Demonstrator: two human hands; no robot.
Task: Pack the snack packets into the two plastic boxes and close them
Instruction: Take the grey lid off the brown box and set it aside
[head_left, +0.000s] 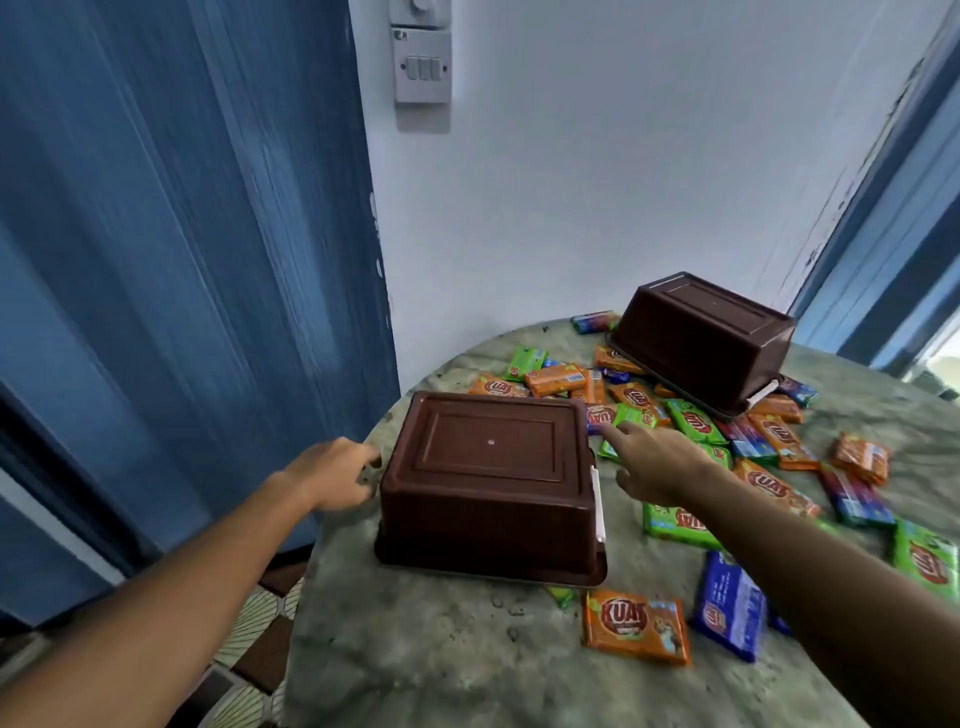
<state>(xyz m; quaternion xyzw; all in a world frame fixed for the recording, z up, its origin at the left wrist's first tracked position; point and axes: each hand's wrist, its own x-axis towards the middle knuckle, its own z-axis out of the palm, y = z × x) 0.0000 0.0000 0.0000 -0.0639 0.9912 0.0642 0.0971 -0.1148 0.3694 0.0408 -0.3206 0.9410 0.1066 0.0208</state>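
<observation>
While both arms reach out over the mottled table (415, 649), the near brown box (488, 483) sits upside down right between the hands! The left hand (332, 475) hovers just beside its left wall, fingers loosely curled, gripping nothing. The right hand (654, 462) spreads its fingers over the snack packets (691, 421), holding none. Beyond the right hand, the second brown box (701, 338) lies overturned, tilted on the packets.

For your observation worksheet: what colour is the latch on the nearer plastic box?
White, on the brown nearer box; the latch shows best in the head view.
</observation>
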